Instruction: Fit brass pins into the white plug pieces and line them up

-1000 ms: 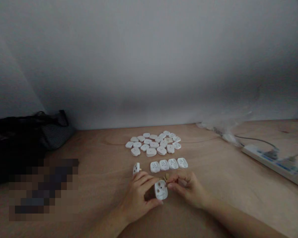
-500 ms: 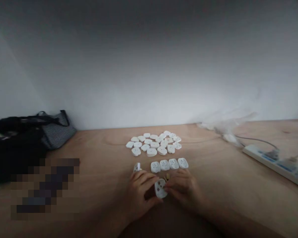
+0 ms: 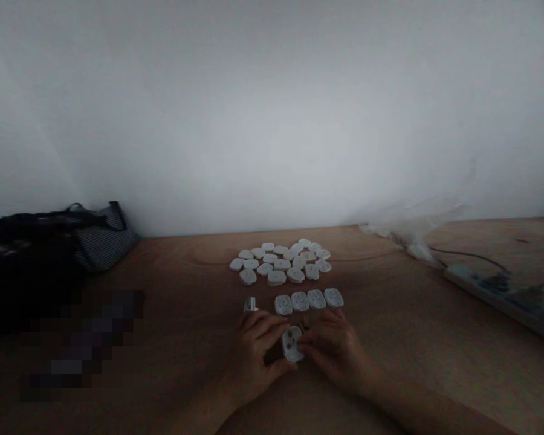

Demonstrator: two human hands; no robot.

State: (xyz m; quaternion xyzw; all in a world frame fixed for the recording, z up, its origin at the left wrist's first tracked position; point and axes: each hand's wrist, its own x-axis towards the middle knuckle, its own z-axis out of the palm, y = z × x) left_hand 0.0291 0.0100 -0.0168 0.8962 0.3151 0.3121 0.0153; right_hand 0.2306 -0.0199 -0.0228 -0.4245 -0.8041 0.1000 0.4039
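Working from the head camera, light is dim. A white plastic socket cover (image 3: 292,344) sits between the hands, low in the view and close to the near edge of the frame, its round holes facing up. Its long axis runs roughly fore and aft, from me toward the wall, so the hands come at it from either long side. Neither hand is clearly nearer; both are on it.

The left hand (image 3: 259,351) is curled around the cover's left side, with the thumb reaching under its near end. The right hand (image 3: 332,351) is closed in from the other side, fingers pinched against its right edge. Both look shut on the cover. I cannot tell whether it also rests on the table (image 3: 185,272).

Just past the right fingers is a small tan bit (image 3: 304,324), too dim to name. Beyond it, a row of four covers (image 3: 308,300) lies flat. A lone cover (image 3: 250,304) stands on edge by the left fingertips; touching or not, I cannot tell. Farther out is a loose cluster of covers (image 3: 276,260). To the right are a plastic bag (image 3: 412,232) and a power strip (image 3: 494,290); to the left, a striped bag (image 3: 104,238).
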